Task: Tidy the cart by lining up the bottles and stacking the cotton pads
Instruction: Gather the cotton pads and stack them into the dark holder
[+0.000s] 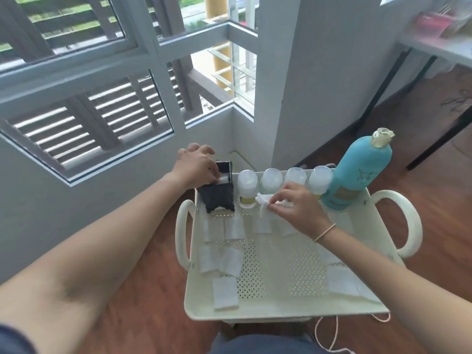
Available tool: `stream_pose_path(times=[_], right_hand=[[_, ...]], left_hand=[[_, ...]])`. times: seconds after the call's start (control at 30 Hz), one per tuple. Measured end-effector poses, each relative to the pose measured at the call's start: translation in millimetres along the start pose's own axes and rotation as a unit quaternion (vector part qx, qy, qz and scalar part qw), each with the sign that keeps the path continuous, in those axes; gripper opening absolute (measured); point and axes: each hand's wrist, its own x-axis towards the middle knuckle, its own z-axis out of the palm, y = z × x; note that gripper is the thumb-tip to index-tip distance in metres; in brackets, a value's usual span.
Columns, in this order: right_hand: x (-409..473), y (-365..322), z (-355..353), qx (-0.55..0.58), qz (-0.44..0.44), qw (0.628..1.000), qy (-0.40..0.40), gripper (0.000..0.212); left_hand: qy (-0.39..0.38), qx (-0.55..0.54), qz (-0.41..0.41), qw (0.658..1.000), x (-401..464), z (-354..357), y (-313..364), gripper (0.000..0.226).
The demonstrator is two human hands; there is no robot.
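A cream perforated cart tray (268, 310) holds several small clear-capped bottles (247, 186) in a row along its far edge, with a tall teal bottle (357, 175) at the right end. A black box (217, 196) with its lid up stands at the far left corner. My left hand (196, 166) reaches into the box, fingertips on a white pad inside. My right hand (296, 205) pinches a white cotton pad (264, 204) in front of the bottles. Several more square cotton pads (231, 261) lie scattered over the tray floor.
The cart has looped handles on the left (182, 236) and right (406, 223). It stands on a wooden floor in a corner below windows, beside a white pillar. A desk with black legs (434, 54) is at the far right. A thin cord (329, 333) hangs below the tray.
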Motion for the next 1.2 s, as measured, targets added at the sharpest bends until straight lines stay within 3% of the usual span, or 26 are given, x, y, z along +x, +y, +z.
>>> stream_pose_path(times=[0.3, 0.5, 0.73, 0.9, 1.2], right_hand=[[14, -13, 2, 0.023, 0.01, 1.0, -0.001, 0.007], [56, -50, 3, 0.043, -0.015, 0.999, -0.001, 0.01], [103, -78, 44, -0.089, -0.004, 0.995, -0.043, 0.014], [116, -79, 66, -0.162, 0.023, 0.983, -0.079, 0.012], [122, -75, 78, -0.192, 0.053, 0.97, -0.141, 0.014]], left_hand=[[-0.087, -0.028, -0.011, 0.996, 8, 7, -9, 0.016], [-0.027, -0.196, 0.008, 0.98, -7, -11, -27, 0.013], [-0.111, -0.22, -0.013, 0.969, -26, -7, -44, 0.082], [-0.089, -0.213, -0.015, 0.973, -24, 0, -44, 0.083], [-0.084, -0.258, -0.024, 0.962, -28, 3, -46, 0.081]])
